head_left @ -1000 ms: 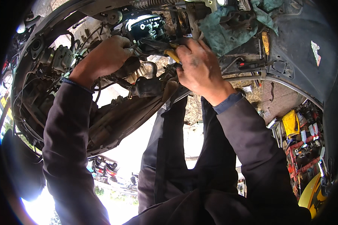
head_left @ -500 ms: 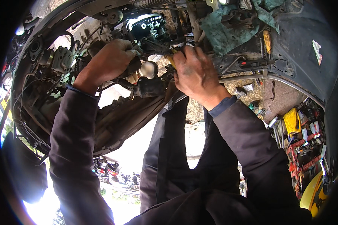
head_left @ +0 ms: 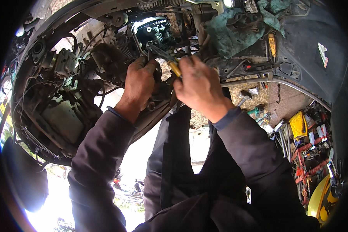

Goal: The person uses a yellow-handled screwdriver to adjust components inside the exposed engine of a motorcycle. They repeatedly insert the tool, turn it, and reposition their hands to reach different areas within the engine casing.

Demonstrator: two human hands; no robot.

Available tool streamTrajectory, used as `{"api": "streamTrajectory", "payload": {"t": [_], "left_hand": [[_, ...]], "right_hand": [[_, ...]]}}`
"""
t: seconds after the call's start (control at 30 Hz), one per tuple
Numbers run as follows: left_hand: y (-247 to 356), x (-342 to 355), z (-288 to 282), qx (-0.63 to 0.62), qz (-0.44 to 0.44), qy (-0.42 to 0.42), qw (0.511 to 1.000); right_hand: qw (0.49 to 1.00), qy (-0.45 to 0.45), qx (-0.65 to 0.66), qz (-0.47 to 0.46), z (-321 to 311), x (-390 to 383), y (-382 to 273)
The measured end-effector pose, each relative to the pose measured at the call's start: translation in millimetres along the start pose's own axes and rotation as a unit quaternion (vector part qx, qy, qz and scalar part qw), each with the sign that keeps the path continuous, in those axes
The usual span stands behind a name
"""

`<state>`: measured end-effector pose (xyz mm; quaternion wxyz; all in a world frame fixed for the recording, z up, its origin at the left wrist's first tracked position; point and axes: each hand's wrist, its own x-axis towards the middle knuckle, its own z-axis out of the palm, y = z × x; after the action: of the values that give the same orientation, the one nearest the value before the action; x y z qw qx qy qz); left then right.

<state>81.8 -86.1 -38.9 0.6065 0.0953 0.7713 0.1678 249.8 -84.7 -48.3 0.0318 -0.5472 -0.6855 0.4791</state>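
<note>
Over the dark engine bay [head_left: 52, 112] of a vehicle, my right hand [head_left: 200, 86] is closed on pliers [head_left: 174, 69] with yellow handles. Their grey jaws reach up and left to a black part with bright metal fittings [head_left: 155, 31]. My left hand [head_left: 138, 84] is just left of the pliers, its thumb and fingers pinched together near the jaws. Whatever sits between those fingertips is too small and dark to make out. Dark pipes and housings lie under both hands and are partly hidden by them.
A green cloth [head_left: 230, 40] with a dark metal part on it lies at the upper right. Beside it are a yellow-handled tool [head_left: 272, 44] and a black fender panel [head_left: 313, 58]. On the ground at right stand a red tool rack [head_left: 311, 145] and a yellow bag [head_left: 298, 124].
My left hand has moved right and a little nearer to me, beside the pliers. My right hand has shifted slightly, and more of the yellow handle shows. The view has shifted a little.
</note>
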Motion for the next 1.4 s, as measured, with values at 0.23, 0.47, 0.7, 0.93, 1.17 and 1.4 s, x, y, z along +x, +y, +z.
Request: {"api": "streamTrajectory", "payload": {"t": [0.23, 0.47, 0.7, 0.93, 1.17, 1.4], "left_hand": [[3, 16, -20, 0.126, 0.209, 0.013, 0.970], [11, 36, -21, 0.394, 0.357, 0.118, 0.839], [12, 49, -17, 0.389, 0.390, 0.129, 0.825], [13, 53, -17, 0.407, 0.361, 0.140, 0.828], [10, 54, -16, 0.354, 0.374, 0.139, 0.846], [9, 53, -17, 0.417, 0.338, 0.161, 0.829]], "right_hand": [[0.978, 0.157, -0.069, 0.117, -19, -16, 77], [0.957, 0.185, -0.143, 0.170, -14, -24, 137], [0.956, 0.197, -0.104, 0.191, -11, -26, 144], [0.963, 0.198, -0.074, 0.165, -11, -27, 142], [0.966, 0.193, -0.070, 0.159, -11, -30, 147], [0.964, 0.197, -0.078, 0.160, -13, -27, 154]]}}
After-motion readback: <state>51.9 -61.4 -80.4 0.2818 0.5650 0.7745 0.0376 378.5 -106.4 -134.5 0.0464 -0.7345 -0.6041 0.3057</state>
